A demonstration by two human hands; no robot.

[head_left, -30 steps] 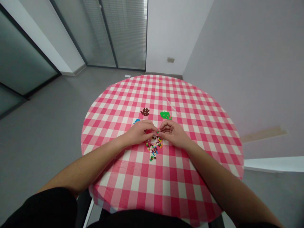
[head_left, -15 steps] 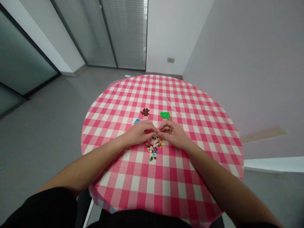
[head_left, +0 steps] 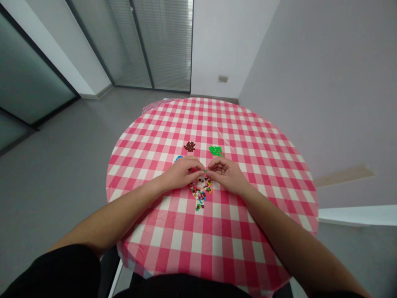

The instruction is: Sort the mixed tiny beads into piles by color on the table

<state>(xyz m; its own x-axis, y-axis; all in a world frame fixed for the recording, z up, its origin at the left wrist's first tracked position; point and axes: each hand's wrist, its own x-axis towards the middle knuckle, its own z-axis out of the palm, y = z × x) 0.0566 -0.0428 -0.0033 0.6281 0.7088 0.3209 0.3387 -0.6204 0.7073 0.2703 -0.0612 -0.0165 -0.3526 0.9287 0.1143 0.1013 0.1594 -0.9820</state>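
Note:
My left hand [head_left: 185, 171] and my right hand [head_left: 226, 175] meet at the fingertips over the middle of the table. Between their pinched fingers is a tiny green piece [head_left: 205, 171], perhaps a small building brick; both hands seem to grip it. Just below the fingers lies a loose mixed pile of small coloured pieces [head_left: 201, 193], brown, white, yellow, blue and green. Beyond my hands sit a heap of brown pieces [head_left: 189, 146] and a heap of green pieces [head_left: 216, 151]. A few blue pieces [head_left: 178, 158] show behind my left hand, which partly hides them.
The round table wears a pink and white checked cloth [head_left: 223, 231]. Behind it are a pale wall with a socket plate [head_left: 223, 78] and a glass partition [head_left: 161, 45]. A white ledge [head_left: 356, 215] stands at the right.
My fingertips have shifted very slightly, and the green piece between them shows more clearly. The heaps on the table look the same.

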